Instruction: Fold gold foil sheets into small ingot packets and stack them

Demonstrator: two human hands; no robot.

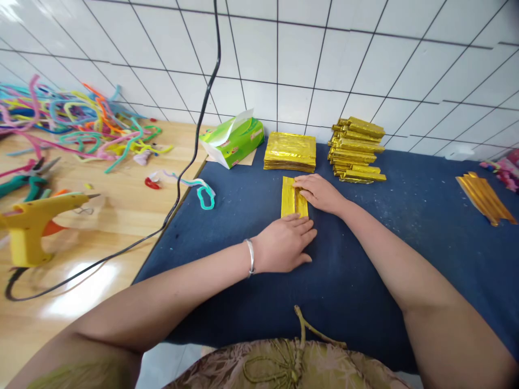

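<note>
On the blue cloth (pixel 348 270), our left hand (pixel 281 246) lies flat on the gold paper (pixel 287 199), likely to keep it still, and our right hand (pixel 319 192) touches its far end, pinching or not, we can't tell.

Text: none legible | green packet (pixel 244 141): too blurred to read

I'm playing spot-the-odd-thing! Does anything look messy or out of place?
Yes: a teal fuzzy loop lies on the blue cloth, away from the tangled fuzzy pile. The folded gold strips also stack crookedly, ends jutting out, beside the neat gold sheets.
</note>
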